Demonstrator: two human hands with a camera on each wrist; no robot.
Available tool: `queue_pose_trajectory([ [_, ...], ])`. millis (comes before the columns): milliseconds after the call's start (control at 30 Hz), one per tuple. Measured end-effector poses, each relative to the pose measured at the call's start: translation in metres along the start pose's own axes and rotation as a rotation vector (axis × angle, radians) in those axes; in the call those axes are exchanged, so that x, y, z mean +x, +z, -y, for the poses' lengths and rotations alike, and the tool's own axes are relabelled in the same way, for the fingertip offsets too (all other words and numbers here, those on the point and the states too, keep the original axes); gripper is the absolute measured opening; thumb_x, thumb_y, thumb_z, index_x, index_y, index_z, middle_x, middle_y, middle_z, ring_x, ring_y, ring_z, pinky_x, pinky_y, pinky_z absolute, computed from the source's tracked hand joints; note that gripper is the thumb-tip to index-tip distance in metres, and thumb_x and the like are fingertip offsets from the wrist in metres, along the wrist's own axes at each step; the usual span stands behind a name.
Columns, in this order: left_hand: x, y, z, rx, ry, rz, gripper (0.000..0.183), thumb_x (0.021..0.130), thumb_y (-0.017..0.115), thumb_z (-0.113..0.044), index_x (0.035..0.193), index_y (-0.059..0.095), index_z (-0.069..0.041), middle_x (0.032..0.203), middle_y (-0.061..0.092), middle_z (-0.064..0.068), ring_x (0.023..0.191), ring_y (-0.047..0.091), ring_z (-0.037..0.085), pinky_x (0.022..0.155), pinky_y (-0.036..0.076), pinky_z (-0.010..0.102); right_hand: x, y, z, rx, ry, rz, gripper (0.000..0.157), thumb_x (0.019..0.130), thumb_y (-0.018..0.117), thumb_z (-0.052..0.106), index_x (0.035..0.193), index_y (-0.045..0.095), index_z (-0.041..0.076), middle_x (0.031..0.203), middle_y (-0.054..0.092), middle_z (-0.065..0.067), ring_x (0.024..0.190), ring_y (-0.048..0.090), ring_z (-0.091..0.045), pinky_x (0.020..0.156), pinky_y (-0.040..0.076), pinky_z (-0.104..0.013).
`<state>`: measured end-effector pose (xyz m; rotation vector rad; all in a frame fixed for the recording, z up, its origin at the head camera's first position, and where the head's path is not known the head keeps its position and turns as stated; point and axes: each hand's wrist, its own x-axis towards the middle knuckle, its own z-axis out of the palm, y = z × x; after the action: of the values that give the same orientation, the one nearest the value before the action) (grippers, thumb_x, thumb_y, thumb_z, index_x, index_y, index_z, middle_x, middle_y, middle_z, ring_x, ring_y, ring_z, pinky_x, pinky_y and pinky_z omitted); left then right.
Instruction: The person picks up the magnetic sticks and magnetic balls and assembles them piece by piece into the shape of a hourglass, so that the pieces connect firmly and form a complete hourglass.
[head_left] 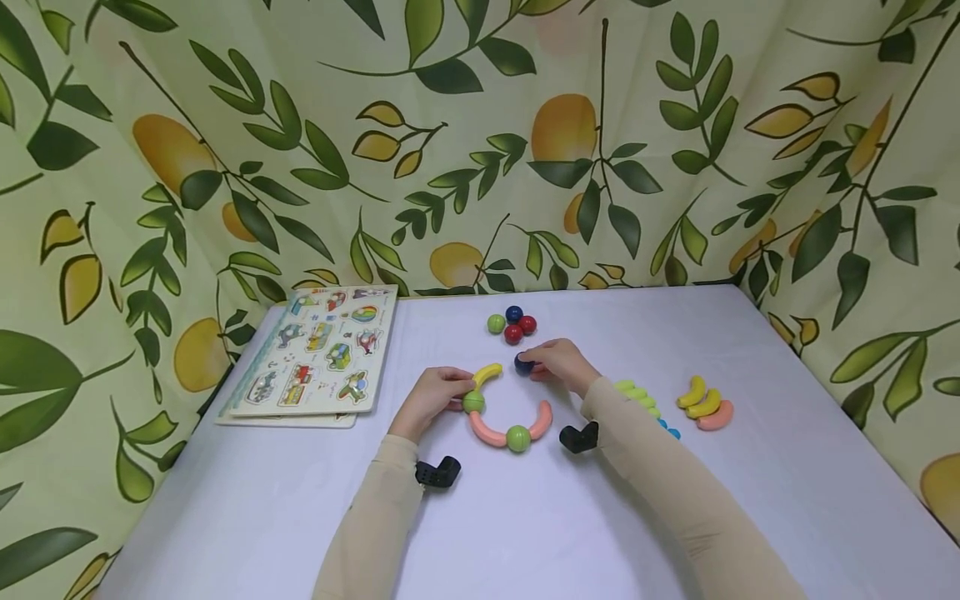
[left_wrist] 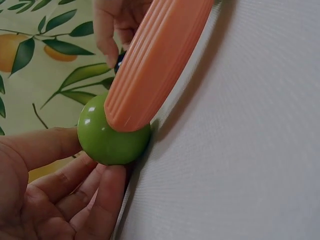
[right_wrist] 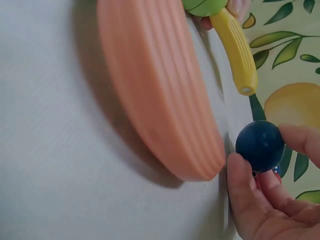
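On the white tabletop lies an open ring of joined pieces: a yellow curved stick [head_left: 488, 373], a green ball [head_left: 473, 402], a pink curved stick [head_left: 487, 430], another green ball [head_left: 518, 438] and a second pink curved stick [head_left: 541, 421]. My left hand [head_left: 435, 400] holds the left green ball between thumb and fingers, where the yellow and pink sticks meet it. With thumb and fingertips, my right hand [head_left: 564, 365] pinches a dark blue ball [right_wrist: 260, 146]. That ball sits in the ring's gap, apart from the yellow stick's end and the right pink stick's tip.
Behind the ring are a loose green ball [head_left: 497, 323], a blue ball [head_left: 513, 314] and two red balls [head_left: 528, 325]. Picture puzzle boards [head_left: 315, 358] are stacked at the left. Yellow sticks [head_left: 697, 392] and a pink stick [head_left: 716, 415] lie right; green sticks [head_left: 637, 393] are partly behind my right forearm.
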<state>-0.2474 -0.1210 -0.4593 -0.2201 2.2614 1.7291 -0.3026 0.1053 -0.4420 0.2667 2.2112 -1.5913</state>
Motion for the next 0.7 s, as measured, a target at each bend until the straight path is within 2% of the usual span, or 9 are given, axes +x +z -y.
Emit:
queue_pose_trajectory([
  [200, 0.0007, 0.0017, -0.0003, -0.007, 0.01, -0.011, 0.025, 0.093, 0.067, -0.015, 0.114, 0.07, -0.001, 0.102, 0.072, 0.012, 0.081, 0.066, 0.01, 0.069, 0.059, 0.023, -0.0014, -0.0038, -0.0029, 0.091, 0.04, 0.041, 0.048, 0.094, 0.067, 0.017, 0.134, 0.051, -0.005, 0.115, 0.06, -0.014, 0.08, 0.061, -0.011, 0.077, 0.06, -0.023],
  [433, 0.0011, 0.0032, -0.0009, 0.001, 0.0, -0.019, 0.025, 0.093, 0.067, -0.016, 0.114, 0.07, -0.002, 0.105, 0.072, 0.013, 0.082, 0.067, 0.011, 0.07, 0.06, 0.024, -0.0036, -0.004, -0.004, 0.076, 0.015, 0.05, 0.039, 0.092, 0.069, 0.015, 0.125, 0.061, -0.005, 0.11, 0.068, -0.012, 0.078, 0.064, -0.01, 0.077, 0.061, -0.024],
  [700, 0.0014, 0.0021, 0.0, 0.001, 0.003, -0.004, 0.027, 0.094, 0.067, -0.018, 0.116, 0.07, -0.003, 0.109, 0.071, 0.013, 0.081, 0.066, 0.011, 0.071, 0.06, 0.024, -0.0045, -0.0026, -0.0042, 0.061, 0.007, 0.054, 0.039, 0.092, 0.069, 0.015, 0.124, 0.062, -0.005, 0.114, 0.067, -0.014, 0.079, 0.064, -0.009, 0.078, 0.061, -0.024],
])
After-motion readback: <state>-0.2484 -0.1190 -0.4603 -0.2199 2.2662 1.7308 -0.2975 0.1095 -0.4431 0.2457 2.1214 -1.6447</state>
